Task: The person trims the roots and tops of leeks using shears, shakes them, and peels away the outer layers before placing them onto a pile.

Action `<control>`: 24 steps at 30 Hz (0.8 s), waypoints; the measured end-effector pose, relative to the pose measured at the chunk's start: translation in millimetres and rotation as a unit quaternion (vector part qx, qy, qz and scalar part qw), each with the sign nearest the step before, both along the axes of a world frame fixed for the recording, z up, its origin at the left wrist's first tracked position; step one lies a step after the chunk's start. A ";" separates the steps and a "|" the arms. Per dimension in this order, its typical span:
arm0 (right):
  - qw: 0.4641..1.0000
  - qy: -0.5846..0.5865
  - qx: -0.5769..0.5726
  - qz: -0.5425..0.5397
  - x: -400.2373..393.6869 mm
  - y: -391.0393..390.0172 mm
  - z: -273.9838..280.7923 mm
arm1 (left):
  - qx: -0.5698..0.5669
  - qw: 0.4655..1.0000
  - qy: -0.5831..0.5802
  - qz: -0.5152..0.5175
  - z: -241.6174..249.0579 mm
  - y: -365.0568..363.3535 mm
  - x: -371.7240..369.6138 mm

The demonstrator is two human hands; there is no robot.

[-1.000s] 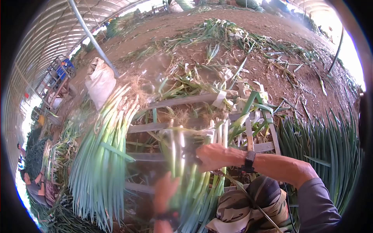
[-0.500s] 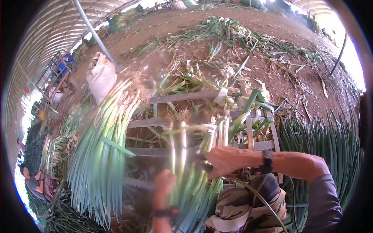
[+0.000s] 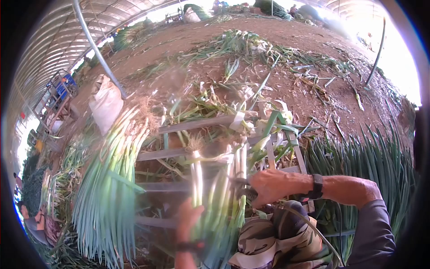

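Note:
My left hand [image 3: 186, 224], blurred by motion, is closed around a few long green onions [image 3: 197, 175] with white stems and roots pointing away from me. My right hand [image 3: 271, 186] grips a dark hand tool that looks like an air gun [image 3: 246, 190], its nozzle pointing left toward the stems. A hose [image 3: 309, 224] curves below that hand across my lap. Between my hands lie more green onions [image 3: 224, 193], leaves toward me. A big pile of cleaned green onions [image 3: 112, 175] rests on the left, roots away.
Under the onions is a slatted wooden rack [image 3: 163, 154]. A pale sack [image 3: 105, 104] stands behind the left pile, beside a metal pole [image 3: 98, 54]. Dense green onion leaves [image 3: 358, 175] lie at right. Peeled scraps [image 3: 242, 45] litter the dirt floor. Another person [image 3: 38, 226] sits at far left.
The view has turned slightly, shifting the scene left. My right hand and the tool have moved a little right relative to the rack. The left hand stays on its stalks.

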State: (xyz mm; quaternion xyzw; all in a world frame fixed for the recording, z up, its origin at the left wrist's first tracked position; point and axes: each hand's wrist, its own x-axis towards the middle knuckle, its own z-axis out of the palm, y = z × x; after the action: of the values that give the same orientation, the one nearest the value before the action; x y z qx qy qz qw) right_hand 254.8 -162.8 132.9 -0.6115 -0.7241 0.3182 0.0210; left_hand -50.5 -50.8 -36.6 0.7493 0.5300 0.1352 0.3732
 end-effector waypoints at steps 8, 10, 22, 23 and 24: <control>0.994 -0.053 0.038 -0.085 51.0 -26.3 -29.2 | -0.114 0.993 -0.012 -0.012 -13.5 -4.1 24.4; 0.993 -0.068 0.028 -0.092 54.8 -29.8 -32.2 | -0.147 0.987 -0.065 -0.015 -25.3 -2.6 22.0; 0.991 0.089 -0.054 0.089 17.1 -38.6 8.8 | -0.168 0.955 -0.241 0.049 38.6 7.4 9.9; 0.990 0.076 -0.063 0.105 10.7 -40.3 8.4 | -0.155 0.959 -0.233 0.039 42.1 6.8 8.7; 0.992 0.063 -0.060 0.096 7.7 -42.0 6.9 | -0.175 0.958 -0.225 0.042 49.8 3.3 9.3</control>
State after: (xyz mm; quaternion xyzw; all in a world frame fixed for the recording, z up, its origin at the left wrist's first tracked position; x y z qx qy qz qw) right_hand 262.5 -204.8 139.8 -0.5178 -0.7566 0.3992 -0.0011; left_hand -41.3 -47.5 13.2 0.5996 0.4784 0.2211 0.6022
